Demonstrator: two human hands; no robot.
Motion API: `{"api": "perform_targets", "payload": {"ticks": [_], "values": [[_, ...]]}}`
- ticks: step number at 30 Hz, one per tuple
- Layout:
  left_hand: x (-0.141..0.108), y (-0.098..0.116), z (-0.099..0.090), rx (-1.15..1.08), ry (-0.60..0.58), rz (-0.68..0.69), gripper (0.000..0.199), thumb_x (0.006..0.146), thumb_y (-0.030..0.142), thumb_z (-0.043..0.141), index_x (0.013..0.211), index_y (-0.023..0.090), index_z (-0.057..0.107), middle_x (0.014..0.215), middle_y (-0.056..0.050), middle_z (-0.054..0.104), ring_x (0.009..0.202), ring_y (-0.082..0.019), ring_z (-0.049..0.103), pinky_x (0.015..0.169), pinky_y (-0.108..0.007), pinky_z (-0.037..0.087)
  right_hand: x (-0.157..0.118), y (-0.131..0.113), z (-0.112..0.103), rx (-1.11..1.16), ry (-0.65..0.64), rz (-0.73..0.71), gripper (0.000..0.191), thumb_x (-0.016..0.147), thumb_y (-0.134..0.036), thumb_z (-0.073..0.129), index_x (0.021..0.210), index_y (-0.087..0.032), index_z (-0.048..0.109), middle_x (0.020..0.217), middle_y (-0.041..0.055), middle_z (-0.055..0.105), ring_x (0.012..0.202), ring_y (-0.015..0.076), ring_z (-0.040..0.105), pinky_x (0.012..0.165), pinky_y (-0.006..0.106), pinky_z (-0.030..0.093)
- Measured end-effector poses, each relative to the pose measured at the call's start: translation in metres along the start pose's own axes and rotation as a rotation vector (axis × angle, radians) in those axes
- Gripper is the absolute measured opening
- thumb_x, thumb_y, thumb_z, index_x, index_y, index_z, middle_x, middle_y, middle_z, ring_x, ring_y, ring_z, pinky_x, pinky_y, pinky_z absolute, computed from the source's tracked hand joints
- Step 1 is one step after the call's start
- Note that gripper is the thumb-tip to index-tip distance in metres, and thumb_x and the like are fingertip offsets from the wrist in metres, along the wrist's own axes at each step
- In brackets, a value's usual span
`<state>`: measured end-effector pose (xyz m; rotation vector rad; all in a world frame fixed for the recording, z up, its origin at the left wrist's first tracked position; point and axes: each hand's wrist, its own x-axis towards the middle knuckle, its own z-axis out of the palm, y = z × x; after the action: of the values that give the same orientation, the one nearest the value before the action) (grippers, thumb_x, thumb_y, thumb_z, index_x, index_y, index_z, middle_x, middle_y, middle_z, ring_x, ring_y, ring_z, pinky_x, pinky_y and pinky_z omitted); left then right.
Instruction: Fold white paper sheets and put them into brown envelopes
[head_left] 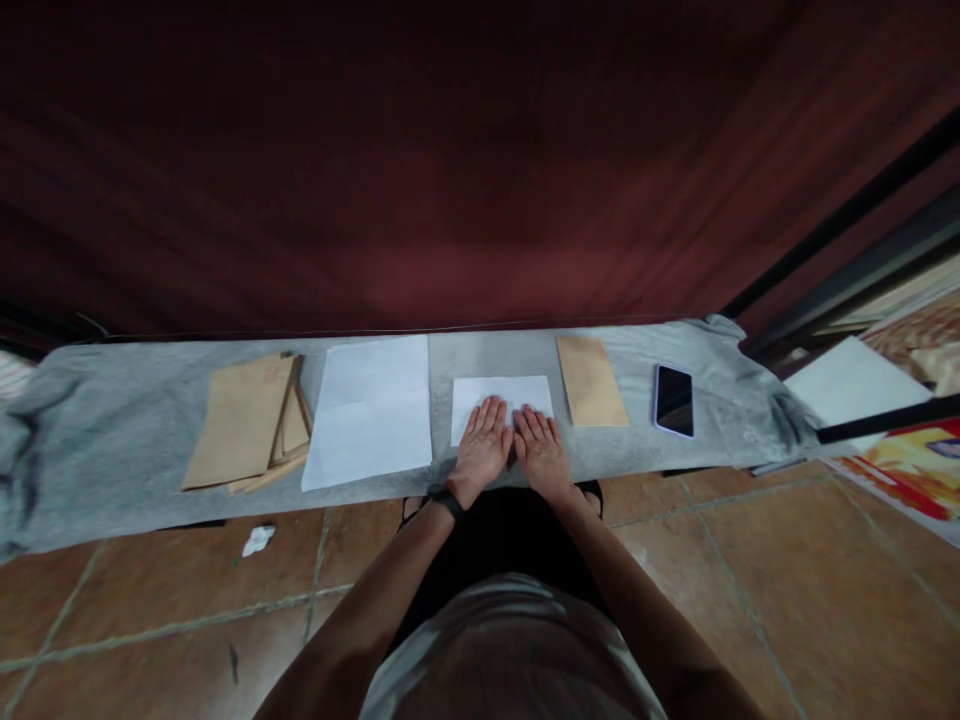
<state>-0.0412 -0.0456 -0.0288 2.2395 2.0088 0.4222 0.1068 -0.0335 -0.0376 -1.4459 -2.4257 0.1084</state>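
Note:
A small white sheet of paper (491, 388), perhaps folded, lies flat on the grey cloth in front of me. My left hand (484, 440) rests flat on its middle, fingers stretched out. Beside it my right hand (540, 448) lies flat over the sheet's right part, with its fingers extended too. The two thumbs come close together. Left of the sheet are larger white sheets of paper (371, 410). To its right a single brown envelope (592, 382) lies at a slight tilt.
A stack of brown envelopes (240, 420) lies on the left of the long cloth-covered surface (112, 440). A phone (673, 400) lies on the right. Dark red fabric (480, 200) hangs behind. On the tiled floor is a crumpled white scrap (258, 540).

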Motion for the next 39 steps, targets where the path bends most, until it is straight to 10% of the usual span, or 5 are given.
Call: {"api": "perform_targets", "payload": {"ticks": [14, 24, 39], "values": [[0.007, -0.029, 0.002, 0.073, 0.110, -0.244, 0.061, 0.102, 0.033, 0.029, 0.153, 0.001, 0.033, 0.159, -0.022, 0.036, 0.152, -0.030, 0.027, 0.125, -0.054, 0.021, 0.004, 0.016, 0.009, -0.003, 0.080, 0.139, 0.055, 0.105, -0.036, 0.037, 0.153, -0.010, 0.041, 0.157, 0.0187, 0.042, 0.144, 0.0326, 0.040, 0.118, 0.054, 0.028], [0.046, -0.018, 0.010, 0.019, -0.002, -0.066, 0.057, 0.101, 0.026, 0.028, 0.155, 0.012, 0.035, 0.164, -0.011, 0.032, 0.155, -0.026, 0.019, 0.125, -0.050, 0.020, 0.071, 0.008, 0.017, 0.051, -0.015, 0.082, 0.050, 0.105, -0.033, 0.032, 0.148, -0.014, 0.050, 0.157, 0.0119, 0.044, 0.146, 0.0274, 0.039, 0.120, 0.047, 0.028], [0.026, -0.038, 0.012, 0.094, 0.181, -0.348, 0.063, 0.103, 0.037, 0.030, 0.154, -0.001, 0.032, 0.161, -0.023, 0.030, 0.153, -0.030, 0.024, 0.124, -0.050, 0.023, 0.065, 0.026, 0.022, -0.025, 0.161, 0.236, 0.057, 0.103, -0.033, 0.038, 0.149, 0.001, 0.042, 0.153, 0.0266, 0.045, 0.140, 0.0339, 0.045, 0.114, 0.050, 0.036]]}}
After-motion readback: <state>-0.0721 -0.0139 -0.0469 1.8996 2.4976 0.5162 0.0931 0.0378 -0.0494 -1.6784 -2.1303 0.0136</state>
